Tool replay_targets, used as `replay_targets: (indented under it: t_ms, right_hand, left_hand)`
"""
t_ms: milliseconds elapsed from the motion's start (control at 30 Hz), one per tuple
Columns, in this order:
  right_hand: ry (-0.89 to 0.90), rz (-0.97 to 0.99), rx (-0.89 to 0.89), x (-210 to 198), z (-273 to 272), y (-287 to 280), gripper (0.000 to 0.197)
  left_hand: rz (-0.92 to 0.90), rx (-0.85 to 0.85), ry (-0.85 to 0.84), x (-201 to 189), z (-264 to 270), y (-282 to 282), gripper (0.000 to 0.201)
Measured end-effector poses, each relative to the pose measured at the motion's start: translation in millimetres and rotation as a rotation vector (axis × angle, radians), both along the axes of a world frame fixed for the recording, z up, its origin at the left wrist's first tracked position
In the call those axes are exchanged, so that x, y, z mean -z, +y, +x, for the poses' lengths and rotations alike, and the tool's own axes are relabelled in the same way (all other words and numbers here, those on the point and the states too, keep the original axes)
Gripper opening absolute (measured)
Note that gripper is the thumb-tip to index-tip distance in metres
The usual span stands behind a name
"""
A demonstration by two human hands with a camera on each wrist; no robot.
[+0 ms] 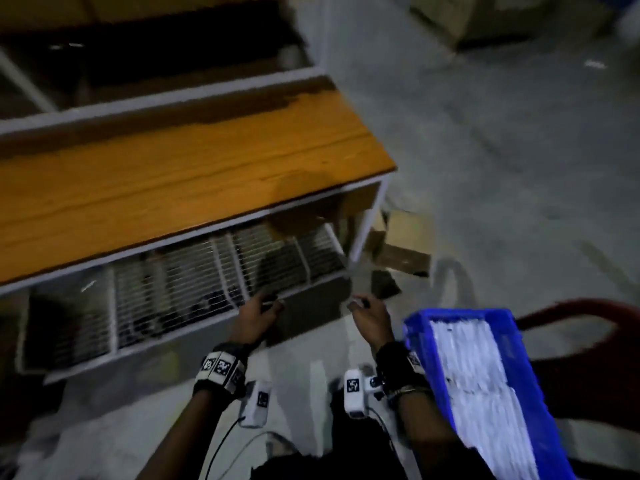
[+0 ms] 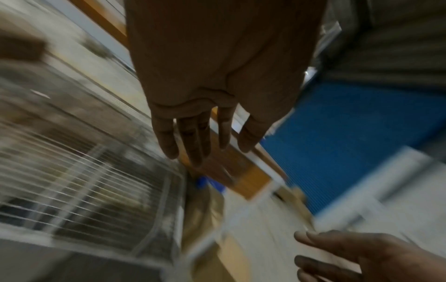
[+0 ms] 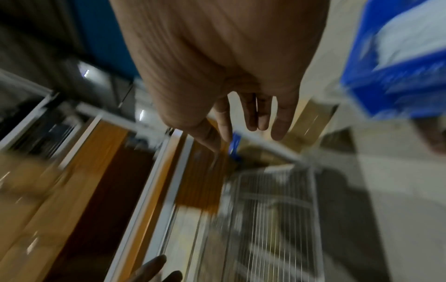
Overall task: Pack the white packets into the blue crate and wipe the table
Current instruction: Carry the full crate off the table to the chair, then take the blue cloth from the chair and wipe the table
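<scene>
The blue crate (image 1: 519,386) stands at the lower right, filled with a row of white packets (image 1: 474,382); its corner (image 3: 395,91) also shows in the right wrist view. The orange wooden table (image 1: 166,181) with a white frame lies ahead at the left, its top bare. My left hand (image 1: 258,310) hovers below the table's front edge, over the wire shelf, fingers straight and holding nothing (image 2: 200,137). My right hand (image 1: 369,315) hangs just left of the crate, fingers relaxed and empty (image 3: 251,118).
A white wire shelf (image 1: 166,292) runs under the table top. Flattened cardboard pieces (image 1: 401,251) lie on the grey floor by the table's right leg. A red chair (image 1: 585,317) stands behind the crate. More white-framed racks (image 1: 138,64) stand beyond the table.
</scene>
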State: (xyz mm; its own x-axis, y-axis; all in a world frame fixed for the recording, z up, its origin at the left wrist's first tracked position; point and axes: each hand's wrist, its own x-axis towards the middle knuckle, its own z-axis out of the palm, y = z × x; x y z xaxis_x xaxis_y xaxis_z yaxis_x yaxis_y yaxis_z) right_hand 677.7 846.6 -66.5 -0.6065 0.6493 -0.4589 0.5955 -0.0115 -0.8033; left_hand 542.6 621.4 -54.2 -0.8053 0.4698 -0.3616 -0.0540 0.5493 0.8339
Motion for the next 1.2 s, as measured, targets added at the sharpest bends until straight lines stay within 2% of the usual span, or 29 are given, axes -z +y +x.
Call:
replay_targets:
  t_ms: [100, 300, 467, 633, 733, 900, 1067, 1200]
  right_hand:
    - [0.023, -0.053, -0.185, -18, -38, -75, 0.021]
    - [0.034, -0.070, -0.612, -17, -106, -224, 0.014]
    - [-0.015, -0.075, -0.931, 1, -160, -339, 0.016]
    - [-0.057, -0.087, -1.215, 14, -226, -458, 0.017]
    - [-0.090, -0.106, -1.375, 17, -263, -529, 0.019]
    - [-0.094, -0.104, -1.628, 1, -296, -636, 0.027]
    - [-0.085, -0.112, -1.887, 3, -289, -729, 0.016]
    - [-0.094, -0.049, -2.035, 15, -277, -788, 0.018]
  left_hand:
    - [0.040, -0.237, -0.058, -9, 5, -95, 0.025]
    - [0.085, -0.677, -0.071, -15, 36, -255, 0.025]
    - [0.079, -0.937, -0.098, -1, 63, -357, 0.026]
    - [0.037, -1.246, -0.102, 11, 59, -447, 0.021]
    - [0.033, -1.408, -0.128, 10, 53, -492, 0.020]
    - [0.039, -1.584, -0.121, -11, 51, -541, 0.016]
    - [0.078, -1.790, -0.115, -30, 58, -570, 0.016]
    - [0.118, -1.928, -0.161, -23, 74, -601, 0.020]
